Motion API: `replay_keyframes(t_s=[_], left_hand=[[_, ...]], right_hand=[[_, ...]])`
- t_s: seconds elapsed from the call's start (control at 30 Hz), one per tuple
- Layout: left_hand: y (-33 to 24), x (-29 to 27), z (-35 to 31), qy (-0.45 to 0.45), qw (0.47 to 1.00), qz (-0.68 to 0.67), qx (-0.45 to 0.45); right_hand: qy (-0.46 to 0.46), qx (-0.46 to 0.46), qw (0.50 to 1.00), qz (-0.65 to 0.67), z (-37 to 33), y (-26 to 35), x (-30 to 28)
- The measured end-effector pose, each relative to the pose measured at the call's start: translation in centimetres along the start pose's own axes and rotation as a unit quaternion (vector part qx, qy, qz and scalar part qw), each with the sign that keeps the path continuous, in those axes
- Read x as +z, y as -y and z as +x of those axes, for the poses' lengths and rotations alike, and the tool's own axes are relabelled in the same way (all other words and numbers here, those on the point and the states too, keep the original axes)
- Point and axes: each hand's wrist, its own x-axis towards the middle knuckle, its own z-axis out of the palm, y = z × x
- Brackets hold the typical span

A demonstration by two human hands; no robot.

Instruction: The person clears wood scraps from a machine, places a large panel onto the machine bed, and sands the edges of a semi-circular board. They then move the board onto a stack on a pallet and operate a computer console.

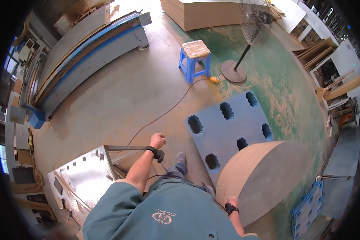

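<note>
My left hand (pixel 158 140) is held out ahead of my body, beyond the corner of a metal-topped table. Its fingers are curled in, and nothing shows in them. Low on the right, my right hand (pixel 231 201) is beside a tall stack of round wooden boards (pixel 274 176). Its fingers are too small and hidden to make out, and I cannot tell whether it touches the stack. The layered edges of the boards face left, with a flat grey-brown top disc. A black band is on each wrist.
A blue plastic pallet (pixel 224 132) with dark holes lies ahead. Beyond are a blue stool (pixel 195 60), a standing fan (pixel 235 71) and a cable (pixel 160 117) across the floor. The metal-topped table (pixel 88 170) is left; a long machine (pixel 92 54) stands far left.
</note>
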Motion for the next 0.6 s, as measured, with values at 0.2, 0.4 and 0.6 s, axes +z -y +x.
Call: replay_keyframes(t_s=[0.2,0.4,0.6], left_hand=[[1.9,-10.4,2.0,-0.029,0.999,-0.039,-0.01],[7.8,-12.1,-0.9,-0.11,0.987,-0.115,-0.022],[9.7,-14.3,-2.5,-0.041,0.995,-0.07,-0.051]], right_hand=[[0.02,0.228,0.883,0.41,8.4,9.5,-2.0],[0.035,0.16,0.941,0.295,20.1,13.9,-2.0],[0.132,-0.186,0.971,0.072,27.5,21.7,-6.0]])
